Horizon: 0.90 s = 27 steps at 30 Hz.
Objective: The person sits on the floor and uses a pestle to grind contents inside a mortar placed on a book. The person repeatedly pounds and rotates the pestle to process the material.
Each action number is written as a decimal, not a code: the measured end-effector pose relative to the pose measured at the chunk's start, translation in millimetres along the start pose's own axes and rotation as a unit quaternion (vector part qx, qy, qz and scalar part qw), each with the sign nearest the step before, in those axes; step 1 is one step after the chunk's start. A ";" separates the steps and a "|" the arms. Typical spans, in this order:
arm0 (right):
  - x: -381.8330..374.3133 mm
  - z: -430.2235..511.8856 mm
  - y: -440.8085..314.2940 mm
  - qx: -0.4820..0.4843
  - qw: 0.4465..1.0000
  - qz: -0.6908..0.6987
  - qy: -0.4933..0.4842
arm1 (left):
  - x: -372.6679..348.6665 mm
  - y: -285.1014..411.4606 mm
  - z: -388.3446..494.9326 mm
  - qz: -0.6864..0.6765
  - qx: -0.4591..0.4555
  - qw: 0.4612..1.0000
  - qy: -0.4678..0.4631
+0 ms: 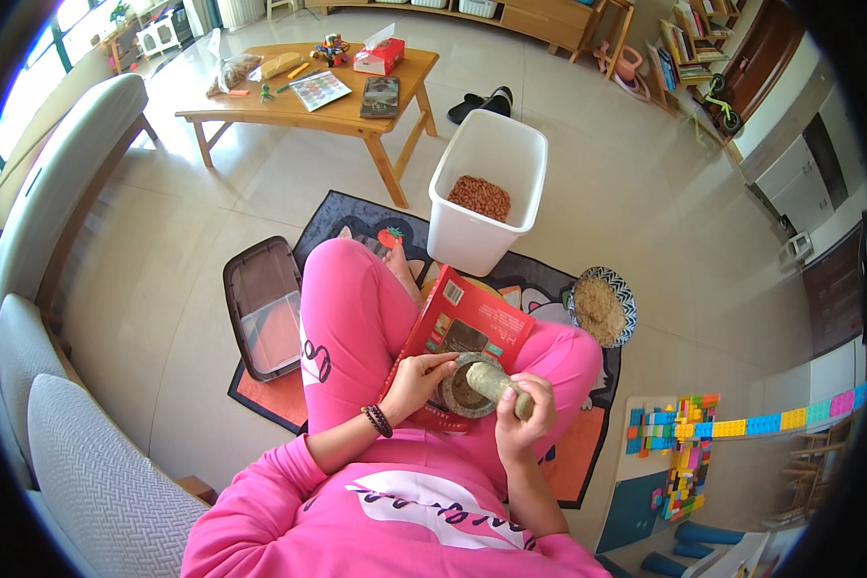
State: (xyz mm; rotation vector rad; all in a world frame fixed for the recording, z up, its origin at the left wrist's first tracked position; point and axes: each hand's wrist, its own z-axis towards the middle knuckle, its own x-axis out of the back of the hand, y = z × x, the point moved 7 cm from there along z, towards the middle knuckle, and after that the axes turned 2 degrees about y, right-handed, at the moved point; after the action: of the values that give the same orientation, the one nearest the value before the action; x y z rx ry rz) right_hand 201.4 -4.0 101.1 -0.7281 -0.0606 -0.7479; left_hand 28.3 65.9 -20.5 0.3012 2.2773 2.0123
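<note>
A grey stone mortar (449,394) rests on a red book (433,325) that lies across my lap. My left hand (423,379) grips the mortar's rim from the left. In my right hand (526,415) is a stone pestle (488,379), tilted, its thick end over the mortar's mouth. Some brownish ground matter (464,394) shows inside the bowl, partly hidden by the pestle. Beyond the book stands a white plastic bin (454,235) with reddish-brown peanuts (479,198) at its bottom. To the right, a patterned bowl (630,303) holds a beige crumbly heap (598,311).
I sit on a patterned mat (332,217). A brown-framed lid (260,260) lies left of my knee. Ahead is a low wooden table (274,108) with a tissue box (380,56) and bags. Toy building blocks (686,462) stand at right, a grey sofa (94,462) at left.
</note>
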 end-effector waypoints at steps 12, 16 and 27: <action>-6.7 -4.1 -2.5 0.009 1.000 -0.008 -0.024 | -2.0 -7.5 2.7 -0.010 -0.018 1.000 -0.017; -33.0 -22.9 21.6 -0.041 0.994 -0.017 -0.099 | -2.4 -1.0 3.0 -0.018 0.009 0.999 -0.024; -35.4 -27.2 21.5 -0.027 0.995 0.001 -0.098 | -2.3 -8.7 4.8 -0.017 0.026 0.999 -0.037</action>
State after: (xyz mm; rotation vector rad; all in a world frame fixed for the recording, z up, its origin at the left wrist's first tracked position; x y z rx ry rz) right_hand 183.5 11.1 57.5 -0.8520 -0.2180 -0.6771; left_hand 30.7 69.0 -29.9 0.3324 2.2772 1.8941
